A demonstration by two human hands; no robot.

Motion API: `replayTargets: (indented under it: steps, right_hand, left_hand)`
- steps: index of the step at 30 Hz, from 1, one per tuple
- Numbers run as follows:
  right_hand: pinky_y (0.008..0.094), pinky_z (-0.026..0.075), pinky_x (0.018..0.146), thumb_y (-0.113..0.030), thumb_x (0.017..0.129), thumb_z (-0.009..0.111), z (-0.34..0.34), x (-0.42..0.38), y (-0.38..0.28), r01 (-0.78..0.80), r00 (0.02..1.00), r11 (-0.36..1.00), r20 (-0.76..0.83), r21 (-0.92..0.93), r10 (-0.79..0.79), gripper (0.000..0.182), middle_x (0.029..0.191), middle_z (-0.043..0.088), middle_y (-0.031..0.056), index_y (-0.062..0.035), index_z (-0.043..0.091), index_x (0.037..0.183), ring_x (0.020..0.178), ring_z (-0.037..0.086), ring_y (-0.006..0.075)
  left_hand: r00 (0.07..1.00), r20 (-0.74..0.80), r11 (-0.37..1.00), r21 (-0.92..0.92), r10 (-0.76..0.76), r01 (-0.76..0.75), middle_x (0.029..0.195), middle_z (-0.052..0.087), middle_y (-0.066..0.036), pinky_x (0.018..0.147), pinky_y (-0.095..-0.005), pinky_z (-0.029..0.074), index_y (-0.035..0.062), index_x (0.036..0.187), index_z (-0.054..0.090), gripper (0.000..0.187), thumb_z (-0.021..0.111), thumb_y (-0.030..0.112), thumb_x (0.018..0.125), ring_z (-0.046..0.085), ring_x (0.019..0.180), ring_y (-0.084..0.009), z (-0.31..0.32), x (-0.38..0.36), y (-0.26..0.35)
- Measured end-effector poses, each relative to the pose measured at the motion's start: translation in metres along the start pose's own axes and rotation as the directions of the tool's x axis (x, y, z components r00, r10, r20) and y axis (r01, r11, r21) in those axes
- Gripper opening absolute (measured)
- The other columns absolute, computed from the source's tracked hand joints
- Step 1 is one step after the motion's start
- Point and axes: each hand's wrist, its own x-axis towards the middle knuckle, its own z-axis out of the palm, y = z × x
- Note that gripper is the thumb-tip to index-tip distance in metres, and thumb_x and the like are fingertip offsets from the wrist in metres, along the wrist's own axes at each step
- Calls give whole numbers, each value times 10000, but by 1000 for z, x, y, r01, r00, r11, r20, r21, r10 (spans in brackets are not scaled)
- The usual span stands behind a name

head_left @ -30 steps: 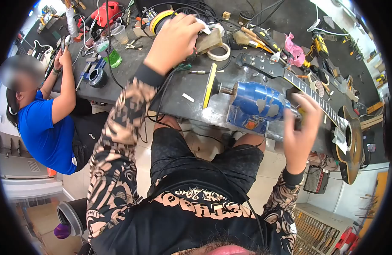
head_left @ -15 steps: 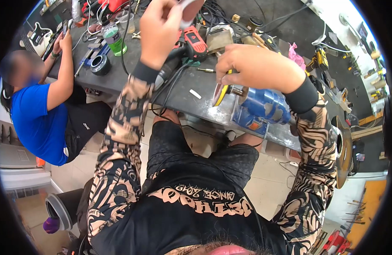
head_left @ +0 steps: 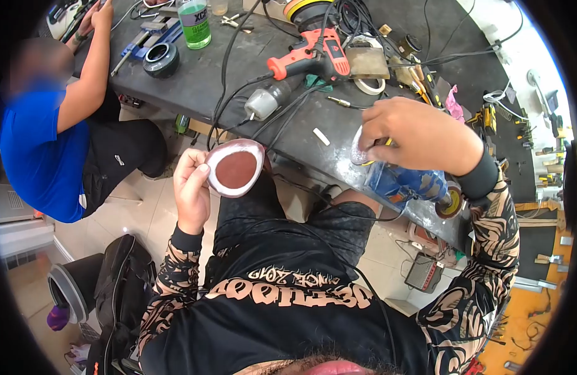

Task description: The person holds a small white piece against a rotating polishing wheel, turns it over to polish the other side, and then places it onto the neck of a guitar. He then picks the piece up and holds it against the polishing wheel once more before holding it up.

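A round sanding disc (head_left: 234,172), reddish brown with a whitish dusty ring, is pinched at its left edge by my left hand (head_left: 194,187), out in front of the bench edge. My right hand (head_left: 422,134) is closed with its fingertips at the rim of a round, dusty sanding pad (head_left: 358,150). This pad sits on the left end of a scuffed blue bench grinder (head_left: 404,186). My right fingers and palm hide much of the pad and the shaft. Another yellow-edged wheel (head_left: 449,200) shows at the grinder's right end.
An orange corded polisher (head_left: 323,53) lies on the dark bench (head_left: 288,134), its cables trailing around. A green-liquid bottle (head_left: 194,26), a black ring-shaped part (head_left: 161,60) and a small white stick (head_left: 321,137) are there too. A person in blue (head_left: 35,150) sits at left.
My left hand has come down with the sanding disc from high above the bench to in front of its edge. My right hand stays at the grinder pad. The view has shifted.
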Motion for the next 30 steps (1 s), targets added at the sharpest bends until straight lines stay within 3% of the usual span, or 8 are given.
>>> replayTargets:
  steps: [4, 7, 11, 13, 21, 25, 27, 30]
  right_hand:
    - [475, 585, 1072, -71, 985, 797, -14, 1, 2, -42, 996, 995, 82, 92, 35, 206, 1237, 812, 138, -11, 853, 1174, 1214, 746, 375]
    - [471, 596, 1053, -65, 989, 790, -19, 3, 2, -66, 991, 994, 125, 92, 54, 203, 1195, 832, 137, -22, 862, 1174, 1179, 765, 369]
    - [477, 607, 1015, -47, 976, 778, -16, 6, -3, -175, 975, 980, 154, 96, 159, 184, 1144, 841, 134, -27, 863, 1139, 1133, 776, 369]
    - [503, 623, 948, -118, 999, 737, -1, 2, 1, 3, 999, 999, -41, -35, -5, 169, 1081, 816, 145, -64, 874, 1082, 1042, 784, 394]
    - [438, 572, 1053, -120, 952, 739, 26, -2, -14, 70, 984, 958, -140, -278, -113, 61, 1016, 747, 74, -73, 778, 947, 1108, 699, 309]
    - [475, 551, 1091, -248, 1012, 770, 36, -6, -25, 28, 996, 926, -65, -378, -57, 238, 1172, 765, 88, -36, 769, 1120, 1201, 692, 325]
    - [502, 522, 1174, -250, 1016, 782, 42, -12, -28, -2, 944, 973, -320, -229, -73, 348, 1350, 731, 123, -44, 751, 1295, 1307, 674, 345]
    - [515, 493, 1222, -183, 967, 833, 41, -26, -37, -112, 858, 966, -513, -234, -24, 524, 1493, 652, 140, -84, 685, 1459, 1389, 629, 372]
  left_hand:
    - [999, 23, 999, 38, 27, -28, 1043, 623, 9, 817, -249, 424, 84, 1094, 592, 128, 687, 169, 1078, 546, 922, -67, -2, 12, 8]
    - [998, 46, 998, 46, 42, -44, 1031, 607, 35, 783, -251, 392, 74, 1135, 627, 103, 691, 139, 1087, 506, 892, -47, 5, 19, 7]
    - [992, 88, 993, 66, 87, -93, 1058, 685, 15, 841, -243, 469, 33, 1204, 672, 83, 695, 74, 1136, 594, 944, -53, 9, 24, 0]
    - [991, 105, 984, 153, 77, -92, 1043, 699, 23, 787, -232, 484, 34, 1232, 676, 102, 704, 102, 1162, 606, 898, -44, 14, 25, 3]
    - [992, 118, 980, 190, 35, -57, 993, 697, 29, 623, -204, 427, 30, 1294, 662, 140, 687, 118, 1188, 579, 770, -15, 20, 31, 4]
    - [990, 144, 983, 181, 4, -31, 968, 738, -5, 509, -206, 385, 15, 1313, 662, 156, 681, 105, 1187, 540, 608, -16, 46, 42, 22]
    - [987, 154, 981, 177, 54, -82, 969, 784, -49, 474, -214, 383, 7, 1325, 662, 171, 688, 94, 1180, 541, 555, -20, 77, 61, 36]
    - [980, 166, 981, 135, 114, -137, 1013, 798, -72, 494, -245, 459, -8, 1366, 663, 251, 713, 79, 1136, 635, 610, -70, 133, 108, 56]
